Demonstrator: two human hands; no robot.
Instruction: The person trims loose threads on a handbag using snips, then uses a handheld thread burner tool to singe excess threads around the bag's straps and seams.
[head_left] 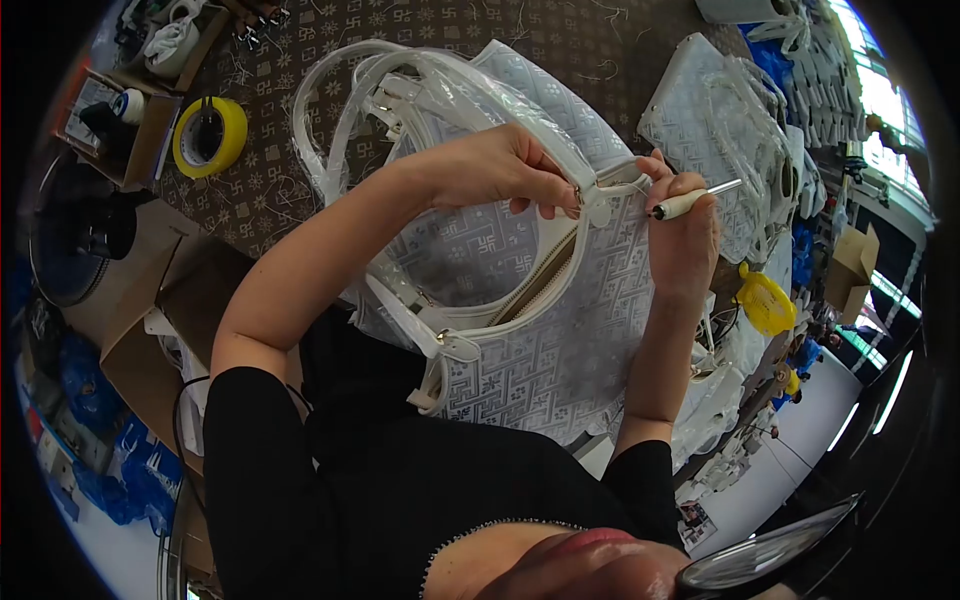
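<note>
A white handbag [540, 365] with a woven geometric pattern lies tilted in front of my body, its zipped mouth facing up. My left hand [525, 175] is closed, pinching the white trim at the zip's upper end, beside a small round tab [597, 208]. My right hand [682, 205] is curled around a white-handled tool [685, 203] with a thin metal shaft pointing right. That hand's index finger and thumb are near the bag's corner; whether they also touch the trim is hard to see. The plastic-wrapped handles [330, 110] arch to the upper left.
A second patterned bag [700, 130] lies to the right. A roll of yellow tape [210, 137] sits on the brown patterned cloth [270, 70]. Cardboard boxes [150, 330] stand at left, near a fan [75, 235]. A yellow plastic item [765, 300] is at right.
</note>
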